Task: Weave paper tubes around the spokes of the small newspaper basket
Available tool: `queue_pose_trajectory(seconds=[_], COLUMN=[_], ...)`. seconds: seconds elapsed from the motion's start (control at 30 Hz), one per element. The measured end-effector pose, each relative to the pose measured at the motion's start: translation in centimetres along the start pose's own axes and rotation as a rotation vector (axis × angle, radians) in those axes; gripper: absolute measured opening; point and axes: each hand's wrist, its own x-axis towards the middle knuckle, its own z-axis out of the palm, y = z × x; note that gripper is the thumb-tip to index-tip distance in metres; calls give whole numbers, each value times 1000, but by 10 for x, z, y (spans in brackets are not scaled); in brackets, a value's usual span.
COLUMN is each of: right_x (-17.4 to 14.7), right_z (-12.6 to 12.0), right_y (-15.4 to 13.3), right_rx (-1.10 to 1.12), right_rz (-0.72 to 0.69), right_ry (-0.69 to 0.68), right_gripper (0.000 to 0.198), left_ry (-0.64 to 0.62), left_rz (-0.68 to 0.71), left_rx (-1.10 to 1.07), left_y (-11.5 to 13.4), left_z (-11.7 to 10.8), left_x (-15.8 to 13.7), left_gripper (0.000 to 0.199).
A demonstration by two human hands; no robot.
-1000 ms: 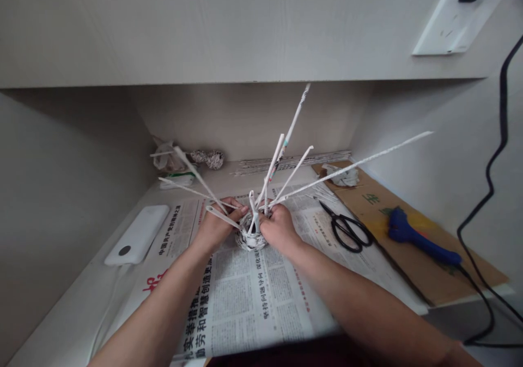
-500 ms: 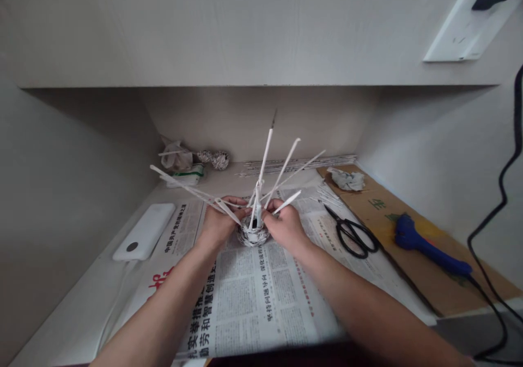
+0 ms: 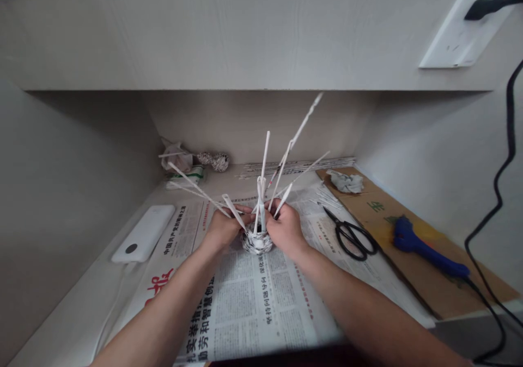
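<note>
A small round piece woven from rolled newspaper (image 3: pixel 257 243) sits on the spread newspaper, with several white paper tubes (image 3: pixel 265 154) sticking up and outward from it. My left hand (image 3: pixel 225 226) is closed at its left side, fingers curled behind the rim among the tubes. On the opposite side my right hand (image 3: pixel 285 226) pinches at the base of the tubes, thumb toward the middle. One long paper tube (image 3: pixel 307 117) slants up to the right from behind the right fingers. The fingertips of both hands are partly hidden by the tubes.
Black scissors (image 3: pixel 354 237) and a blue glue gun (image 3: pixel 429 250) on cardboard (image 3: pixel 433 291) lie to the right. A white power bank (image 3: pixel 144 233) is at left. Behind are a woven paper piece (image 3: pixel 213 161), a bundle of paper tubes (image 3: pixel 302 166) and crumpled paper (image 3: pixel 345 182). A shelf panel (image 3: pixel 261 35) overhangs.
The woven piece has turned in my hands, and its tubes point differently. A long tube now leans up to the right. The view has shifted slightly.
</note>
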Motion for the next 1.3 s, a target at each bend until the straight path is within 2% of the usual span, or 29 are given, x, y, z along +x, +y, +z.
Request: queue_pose_trajectory(seconds=[0.1, 0.2, 0.43, 0.6, 0.73, 0.9, 1.07, 1.13, 1.3], right_x=[3, 6, 5, 4, 2, -1, -1, -1, -2], right_z=[1, 1, 1, 2, 3, 2, 1, 1, -1], right_y=[2, 5, 5, 2, -3, -13, -13, -12, -13], right_rx=[91, 178, 242, 283, 333, 346, 325, 302, 276], right_rz=[82, 149, 152, 161, 231, 315, 276, 251, 212], right_ry=[31, 32, -23, -71, -9, -36, -39, -60, -106], right_gripper=[22, 28, 19, 21, 20, 15, 11, 11, 12], left_ry=[71, 88, 52, 66, 13, -95, -91, -69, -35], left_rz=[85, 175, 275, 316, 255, 31, -127, -130, -29], left_rx=[34, 73, 133, 217, 146, -130, -241, -232, -125], left_y=[2, 1, 0, 1, 0, 0, 4, 3, 0], left_z=[5, 8, 7, 4, 2, 2, 5, 7, 6], left_x=[-5, -7, -9, -8, -5, -2, -4, -5, -4], left_gripper=[20, 13, 7, 10, 8, 25, 36, 35, 26])
